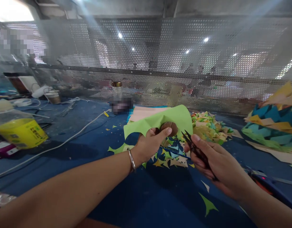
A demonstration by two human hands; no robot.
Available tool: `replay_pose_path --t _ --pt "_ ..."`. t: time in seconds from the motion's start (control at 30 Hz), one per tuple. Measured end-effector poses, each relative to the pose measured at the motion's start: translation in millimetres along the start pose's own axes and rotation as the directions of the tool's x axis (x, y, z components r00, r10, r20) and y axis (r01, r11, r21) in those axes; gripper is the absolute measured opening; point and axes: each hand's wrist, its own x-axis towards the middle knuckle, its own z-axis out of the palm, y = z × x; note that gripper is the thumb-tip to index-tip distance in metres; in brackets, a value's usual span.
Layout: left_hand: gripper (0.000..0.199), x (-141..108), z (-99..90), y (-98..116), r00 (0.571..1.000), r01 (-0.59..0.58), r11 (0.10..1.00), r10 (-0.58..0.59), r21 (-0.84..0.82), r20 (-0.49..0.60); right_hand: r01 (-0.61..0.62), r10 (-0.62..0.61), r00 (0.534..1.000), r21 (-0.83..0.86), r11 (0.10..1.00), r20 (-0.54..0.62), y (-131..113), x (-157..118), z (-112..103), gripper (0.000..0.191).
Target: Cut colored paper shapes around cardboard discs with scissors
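My left hand [152,141], with a silver bracelet at the wrist, pinches a light green sheet [181,115] together with a round brown disc [169,129] lying against it. The sheet's lower left edge has a curved cut. My right hand [205,158] is closed around dark scissors [195,148]; their pointed blades stand slightly apart just right of the disc, near the sheet. Beneath both hands lie many green, blue, orange and pink paper scraps [179,162] on the blue table [165,196].
Pink sheets [146,113] lie behind the green one. A heap of coloured pieces [209,126] and layered zigzag paper [274,123] are at right. On the left are a yellow-labelled bottle [22,133], a white cable [72,137] and a cup [52,96]. A glass jar [117,91] stands behind.
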Motion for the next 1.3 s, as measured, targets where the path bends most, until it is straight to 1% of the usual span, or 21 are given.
replay_pose_path --t 0.17,0.23,0.37,0.43,0.5,0.57,0.67,0.7,0.8,0.87,0.9,1.0,1.2,1.3 --pt "0.053 -10.8 1.2 12.0 0.999 0.045 0.991 -0.041 0.128 -0.032 -0.032 0.032 0.999 -0.027 0.999 0.014 1.7 0.8 -2.5 0.069" --pt "0.051 -12.2 1.9 13.9 0.999 0.041 0.991 -0.037 0.125 -0.039 -0.029 0.03 1.0 -0.034 0.999 0.008 2.1 0.4 -2.7 0.07" --pt "0.045 -11.5 4.4 13.1 1.0 0.011 0.999 -0.011 0.048 -0.01 -0.021 0.021 1.0 -0.057 0.998 0.006 0.9 0.7 -2.3 0.065" --pt "0.043 -11.5 6.6 11.2 0.999 0.006 1.0 -0.006 -0.009 0.034 -0.02 0.02 1.0 -0.062 0.998 0.001 0.3 1.1 -2.1 0.06" --pt "0.039 -12.0 8.9 9.1 0.997 -0.022 0.996 0.029 -0.084 0.077 -0.016 0.015 1.0 -0.064 0.998 -0.01 0.7 1.3 -2.3 0.059" --pt "0.036 -13.0 10.8 7.5 0.993 -0.045 0.991 0.058 -0.125 0.104 -0.007 0.006 1.0 -0.077 0.997 -0.018 2.2 1.4 -3.3 0.059" --pt "0.039 -14.9 12.3 8.0 0.989 -0.016 0.989 0.037 -0.146 0.142 0.009 -0.011 1.0 -0.113 0.994 -0.014 6.3 2.7 -6.4 0.06" --pt "0.04 -15.7 12.7 9.1 0.987 -0.004 0.984 0.033 -0.177 0.159 0.018 -0.019 1.0 -0.124 0.992 -0.012 7.7 3.3 -7.6 0.061" --pt "0.037 -18.6 14.3 13.7 0.971 0.033 0.936 0.053 -0.351 0.234 0.046 -0.049 0.999 -0.144 0.989 -0.012 10.9 5.0 -10.3 0.061" --pt "0.036 -20.4 15.7 16.1 0.955 0.084 0.883 0.062 -0.462 0.291 0.06 -0.064 0.998 -0.143 0.988 -0.024 11.5 5.3 -10.5 0.063" --pt "0.037 -21.2 16.4 16.9 0.949 0.113 0.863 0.053 -0.492 0.31 0.06 -0.065 0.997 -0.143 0.988 -0.029 11.5 5.2 -10.2 0.064" --pt "0.041 -22.8 17.5 17.3 0.944 0.164 0.843 0.016 -0.513 0.329 0.052 -0.059 0.997 -0.146 0.988 -0.042 10.3 3.9 -8.2 0.068" --pt "0.032 -25.7 17.3 16.3 0.947 0.105 0.858 0.068 -0.504 0.313 0.064 -0.07 0.997 -0.129 0.99 -0.044 5.6 0.6 -4.0 0.071" --pt "0.031 -26.6 17.8 16.0 0.949 0.12 0.844 0.057 -0.522 0.31 0.073 -0.08 0.995 -0.12 0.99 -0.057 3.8 -0.5 -2.7 0.072"
